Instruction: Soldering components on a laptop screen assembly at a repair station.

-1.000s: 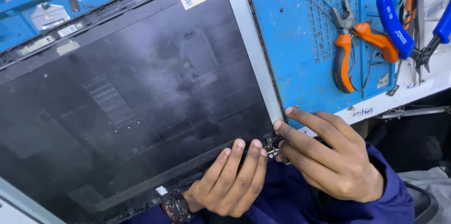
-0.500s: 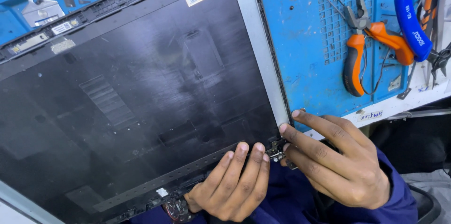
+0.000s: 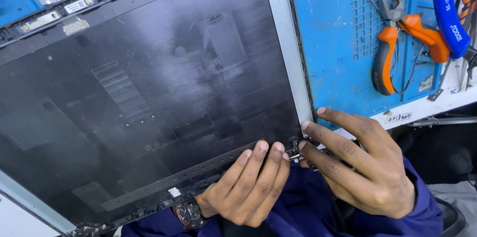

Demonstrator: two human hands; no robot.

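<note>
The laptop screen panel [image 3: 149,93] lies face down across the blue counter [image 3: 338,43], its dark back up and its near edge overhanging toward the person. Both hands meet at its near right corner, at the small metal hinge [image 3: 297,151]. The left hand [image 3: 246,187] lies with fingers straight and close together, fingertips pressing the panel's bottom strip just beside the hinge — it grips nothing. The right hand [image 3: 362,167] has its fingers extended, two fingertips touching the hinge and the panel's silver side frame [image 3: 288,48]; whether it pinches anything I cannot tell. A dark wristwatch [image 3: 186,213] sits on the left wrist. Toward the counter's right edge lie orange-handled pliers [image 3: 397,43] and a blue-handled tool [image 3: 449,16].
</note>
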